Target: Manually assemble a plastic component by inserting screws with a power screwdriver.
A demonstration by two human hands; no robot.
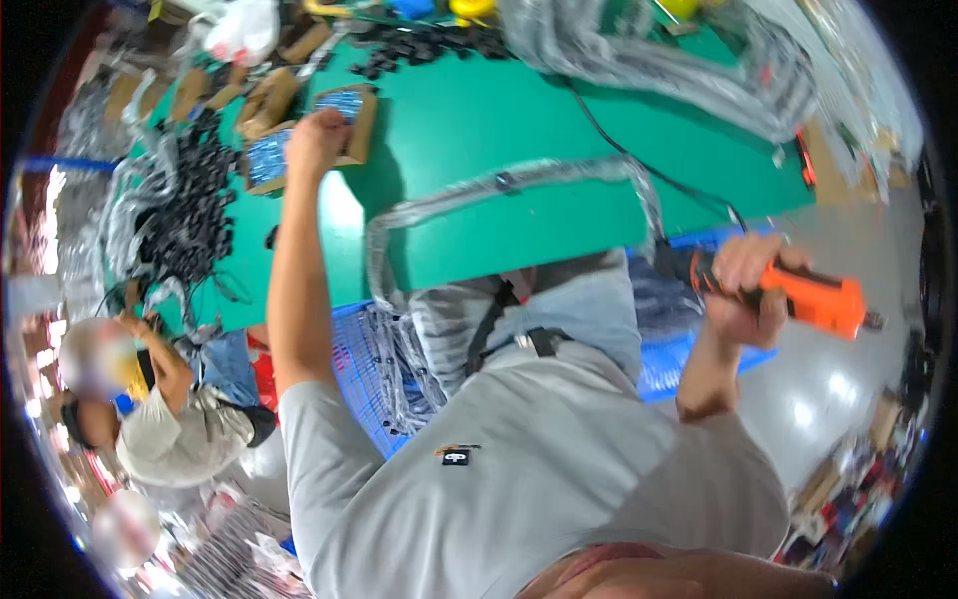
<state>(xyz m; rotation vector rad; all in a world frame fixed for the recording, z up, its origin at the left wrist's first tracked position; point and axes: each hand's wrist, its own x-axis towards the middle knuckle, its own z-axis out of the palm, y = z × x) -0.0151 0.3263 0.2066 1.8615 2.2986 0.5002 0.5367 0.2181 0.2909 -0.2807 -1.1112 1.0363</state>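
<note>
My left hand [315,140] reaches far out over the green table [479,130] and rests at a small cardboard box [351,120] with shiny blue parts inside; whether it grips anything is hidden. My right hand [746,290] is off the table's right edge, closed around an orange and black power screwdriver [813,299] whose tip points right. A black cord [639,165] runs from the tool across the table. A clear plastic-wrapped cable bundle [499,195] lies on the table between my hands.
More cardboard boxes [264,100] and a heap of black parts [190,210] sit at the table's left. Plastic-bagged goods [639,60] pile along the far side. A blue crate [689,349] stands under the table. Another person [150,399] crouches at the lower left.
</note>
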